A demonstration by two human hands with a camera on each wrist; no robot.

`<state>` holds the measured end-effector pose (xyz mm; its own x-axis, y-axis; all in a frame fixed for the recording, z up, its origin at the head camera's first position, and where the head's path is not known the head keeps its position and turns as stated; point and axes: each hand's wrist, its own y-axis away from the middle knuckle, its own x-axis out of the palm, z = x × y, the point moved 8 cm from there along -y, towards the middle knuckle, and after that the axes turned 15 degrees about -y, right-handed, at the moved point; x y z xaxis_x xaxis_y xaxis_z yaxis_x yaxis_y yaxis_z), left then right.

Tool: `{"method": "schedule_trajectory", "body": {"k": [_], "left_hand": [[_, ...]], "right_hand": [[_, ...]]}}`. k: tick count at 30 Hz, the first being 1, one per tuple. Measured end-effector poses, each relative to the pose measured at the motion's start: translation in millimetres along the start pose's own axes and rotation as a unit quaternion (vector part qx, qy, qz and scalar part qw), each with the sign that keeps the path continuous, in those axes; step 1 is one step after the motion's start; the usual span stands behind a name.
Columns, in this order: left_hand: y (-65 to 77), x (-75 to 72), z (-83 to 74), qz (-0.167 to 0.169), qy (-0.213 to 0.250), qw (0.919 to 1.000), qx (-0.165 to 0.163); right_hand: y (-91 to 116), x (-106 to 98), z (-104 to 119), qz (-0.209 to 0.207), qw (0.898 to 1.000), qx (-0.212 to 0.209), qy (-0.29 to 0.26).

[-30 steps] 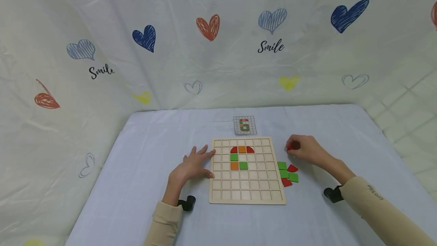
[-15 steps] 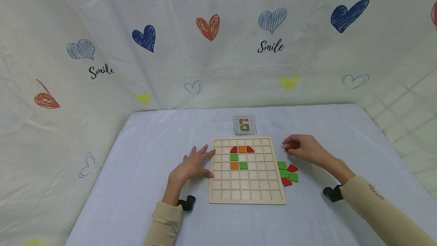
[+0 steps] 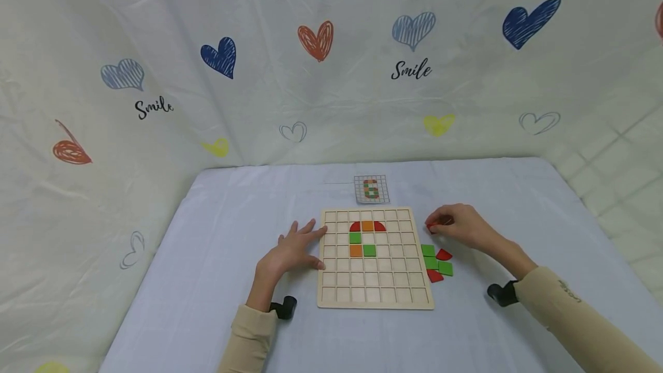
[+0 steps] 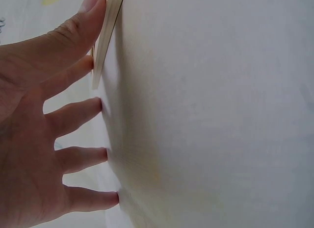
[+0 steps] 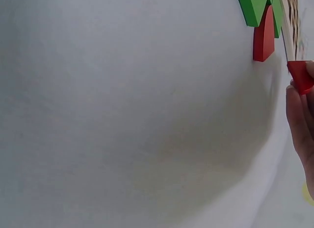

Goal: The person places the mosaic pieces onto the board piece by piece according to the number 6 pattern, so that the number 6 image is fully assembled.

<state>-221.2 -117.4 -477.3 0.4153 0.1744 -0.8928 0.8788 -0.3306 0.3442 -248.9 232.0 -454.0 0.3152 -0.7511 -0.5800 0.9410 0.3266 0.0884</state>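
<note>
A wooden grid board [image 3: 374, 298] lies on the white-covered table. Set in its cells are red quarter-round tiles [image 3: 380, 227], orange tiles [image 3: 355, 251] and green tiles [image 3: 369, 251]. My left hand [image 3: 293, 251] rests with spread fingers at the board's left edge; in the left wrist view its thumb [image 4: 73, 34] and index fingertip touch that edge. Right of the board, my right hand [image 3: 463, 226] pinches a red quarter-round tile [image 5: 300, 76] between thumb and fingers. Beside the board's right edge lie several loose green tiles [image 3: 445, 269] and red tiles [image 3: 435, 276].
A small card [image 3: 371, 190] printed with a coloured grid pattern lies behind the board. A white sheet with hearts [image 3: 316, 42] hangs behind the table. Each wrist carries a black camera mount, one at the left wrist [image 3: 284, 308].
My right hand has shifted slightly left toward the board, the red tile turning between its fingers. The left hand and the board have stayed put.
</note>
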Motion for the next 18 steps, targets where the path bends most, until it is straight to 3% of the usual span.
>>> {"method": "schedule_trajectory", "body": {"k": [18], "left_hand": [[0.7, -2.0, -1.9, -0.003, -0.002, 1.0000, 0.003]], "right_hand": [[0.1, 18.6, 16.8, 0.008, 1.000, 0.010, -0.018]]}}
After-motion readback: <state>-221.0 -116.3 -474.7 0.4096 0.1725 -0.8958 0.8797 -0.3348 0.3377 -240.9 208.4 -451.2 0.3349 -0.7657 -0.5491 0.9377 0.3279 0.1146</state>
